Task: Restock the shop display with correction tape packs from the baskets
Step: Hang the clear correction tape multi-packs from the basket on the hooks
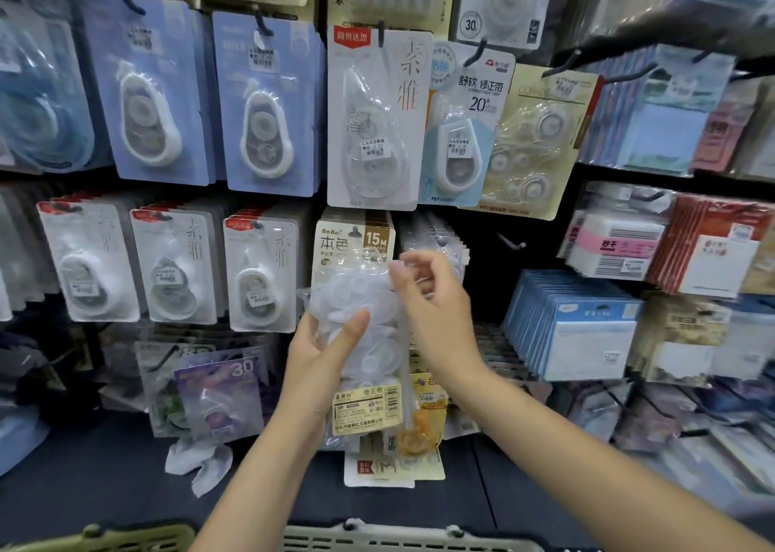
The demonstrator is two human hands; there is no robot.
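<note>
A clear plastic pack of correction tapes (365, 337) with a cream label at its bottom is held upright in front of the shop display (268, 106). My left hand (323, 358) grips its left side, thumb across the front. My right hand (436, 304) pinches the pack's top right edge, close to a row of clear packs (436, 237) hanging on a hook. A cream "15M" pack (356, 237) hangs just behind. The rim of a pale green basket (398, 537) shows at the bottom edge.
Blue and white correction tape cards fill the hooks to the left and above. An empty hook (509, 241) sticks out right of my right hand. Sticky notes and notepads (587, 325) hang at the right. Loose packs (201, 463) lie on the dark shelf below.
</note>
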